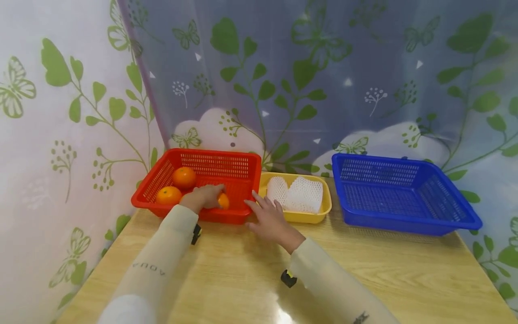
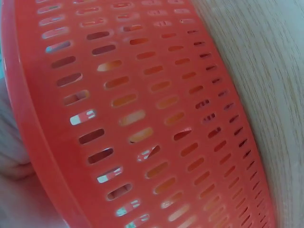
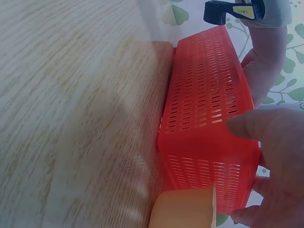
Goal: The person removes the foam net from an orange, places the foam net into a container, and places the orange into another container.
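Observation:
In the head view, my left hand (image 1: pixel 205 196) reaches over the front rim into the red basket (image 1: pixel 252 180). Its fingers bend over an orange (image 1: pixel 223 201), whose right part shows beside them. Two more oranges, one at the back (image 1: pixel 184 177) and one at the front left (image 1: pixel 168 195), lie left of the hand. Fingers spread, my right hand (image 1: pixel 270 221) is at the basket's front right corner, holding nothing; whether it touches the rim cannot be told. The left wrist view mostly shows the basket's slotted wall (image 2: pixel 142 95), with orange colour behind the slots.
Against the red basket's right side stands a yellow basket (image 1: pixel 305 218) with white foam net sleeves (image 1: pixel 304 195) in it. Farther right is a blue basket (image 1: pixel 408 218). All stand on a wooden table (image 1: pixel 243 279) before a patterned curtain (image 1: pixel 364 67).

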The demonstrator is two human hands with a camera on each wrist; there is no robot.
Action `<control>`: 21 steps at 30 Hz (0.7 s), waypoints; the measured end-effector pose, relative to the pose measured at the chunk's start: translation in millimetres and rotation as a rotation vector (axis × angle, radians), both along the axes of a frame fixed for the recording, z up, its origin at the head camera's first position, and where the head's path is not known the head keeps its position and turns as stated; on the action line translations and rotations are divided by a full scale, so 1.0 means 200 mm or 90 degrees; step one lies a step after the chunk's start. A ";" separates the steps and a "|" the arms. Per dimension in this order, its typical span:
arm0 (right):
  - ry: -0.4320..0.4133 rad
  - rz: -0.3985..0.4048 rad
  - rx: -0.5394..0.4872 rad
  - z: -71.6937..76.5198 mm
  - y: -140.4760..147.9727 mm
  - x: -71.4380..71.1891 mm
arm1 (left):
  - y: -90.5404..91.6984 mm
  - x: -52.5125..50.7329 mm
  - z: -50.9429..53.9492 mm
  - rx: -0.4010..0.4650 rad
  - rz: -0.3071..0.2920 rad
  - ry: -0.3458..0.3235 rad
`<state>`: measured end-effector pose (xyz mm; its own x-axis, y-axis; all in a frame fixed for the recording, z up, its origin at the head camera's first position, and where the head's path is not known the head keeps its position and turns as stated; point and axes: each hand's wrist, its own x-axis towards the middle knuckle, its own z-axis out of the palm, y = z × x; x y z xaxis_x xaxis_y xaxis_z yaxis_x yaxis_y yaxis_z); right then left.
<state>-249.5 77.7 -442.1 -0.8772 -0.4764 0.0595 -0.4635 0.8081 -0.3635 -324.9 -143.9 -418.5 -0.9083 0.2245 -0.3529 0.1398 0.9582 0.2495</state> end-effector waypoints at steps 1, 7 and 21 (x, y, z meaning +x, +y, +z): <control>0.001 0.001 0.003 0.00 0.00 0.00 | 0.00 0.00 0.00 -0.004 -0.005 0.003; 0.001 0.007 0.014 0.00 0.00 0.00 | 0.00 0.00 0.01 -0.007 -0.012 -0.004; 0.001 0.014 0.024 0.00 -0.01 -0.01 | -0.04 0.01 -0.01 0.042 0.008 0.002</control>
<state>-250.8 75.3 -442.7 -0.8668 -0.4969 0.0420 -0.4811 0.8111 -0.3325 -322.8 -152.3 -420.9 -0.9123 0.2356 -0.3350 0.1289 0.9416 0.3111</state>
